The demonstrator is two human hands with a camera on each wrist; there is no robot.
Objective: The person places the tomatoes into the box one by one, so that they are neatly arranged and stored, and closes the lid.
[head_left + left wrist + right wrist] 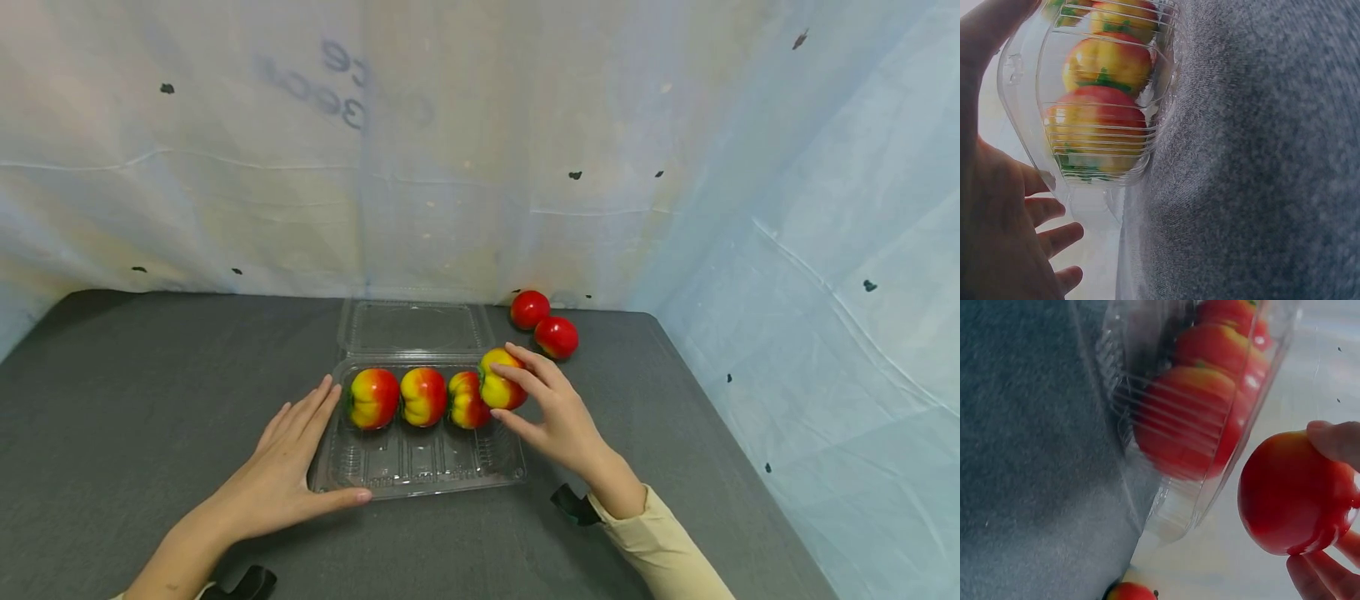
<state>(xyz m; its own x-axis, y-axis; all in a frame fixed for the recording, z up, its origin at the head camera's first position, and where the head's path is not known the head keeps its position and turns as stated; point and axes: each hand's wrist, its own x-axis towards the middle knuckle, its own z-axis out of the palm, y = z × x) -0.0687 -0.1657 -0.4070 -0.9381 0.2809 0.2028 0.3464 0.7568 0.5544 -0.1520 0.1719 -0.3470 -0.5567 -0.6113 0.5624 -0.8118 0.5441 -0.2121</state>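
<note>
A clear plastic container stands on the grey table, its hinged lid folded back. Three red-and-yellow apples sit in a row along its far side: a left one, a middle one and a right one. With spread, straight fingers, my left hand rests against the container's left edge, thumb along the front rim. My right hand pinches another apple between thumb and fingers. In the right wrist view, that held apple is raised beside the container wall.
Behind my right hand, two more apples, a far one and a nearer one, lie on the table right of the lid. A pale plastic sheet hangs along the back, and another along the right side.
</note>
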